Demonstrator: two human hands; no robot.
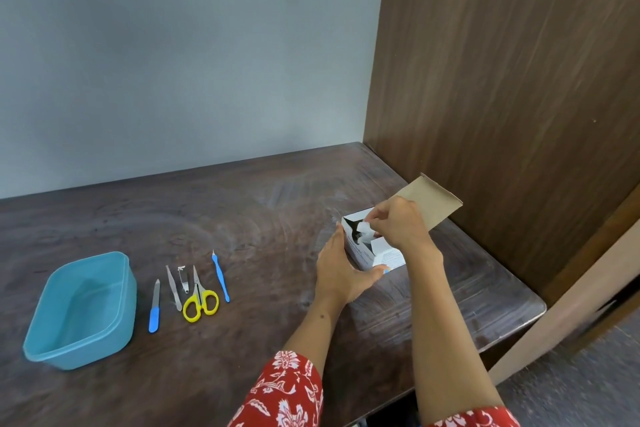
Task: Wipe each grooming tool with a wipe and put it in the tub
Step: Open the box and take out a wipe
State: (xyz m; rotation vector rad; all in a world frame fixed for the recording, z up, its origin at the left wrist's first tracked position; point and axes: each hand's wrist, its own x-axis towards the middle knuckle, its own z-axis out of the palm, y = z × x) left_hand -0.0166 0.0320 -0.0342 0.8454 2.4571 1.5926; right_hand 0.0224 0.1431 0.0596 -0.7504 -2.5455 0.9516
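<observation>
My right hand is bent down at the wrist over the open top of the box, thumb and fingertips pressed together on a small white wipe that stands up out of the dark opening. My left hand steadies that box: the palm lies flat against its near left side, fingers reaching up along the edge and the thumb hooked round the front corner, so the hand is spread and bracing rather than pinching. Both forearms run up from the bottom of the view, bare past red sleeves printed with white flowers.

The box is thin white card with grey print too small to read, and its brown cardboard flap is folded back, tilting up toward the wood-grain panel on the right.

All of it sits on a dark, worn wooden table with a dull sheen. Well to the left the grooming tools lie in a row, none touched: a blue-handled pick, yellow-handled scissors, a small metal nail clipper, steel tweezers and a nail file with a blue grip. Just beside the file stands the tub, a rounded rectangular teal plastic one with smooth, slightly translucent walls and nothing in it.
</observation>
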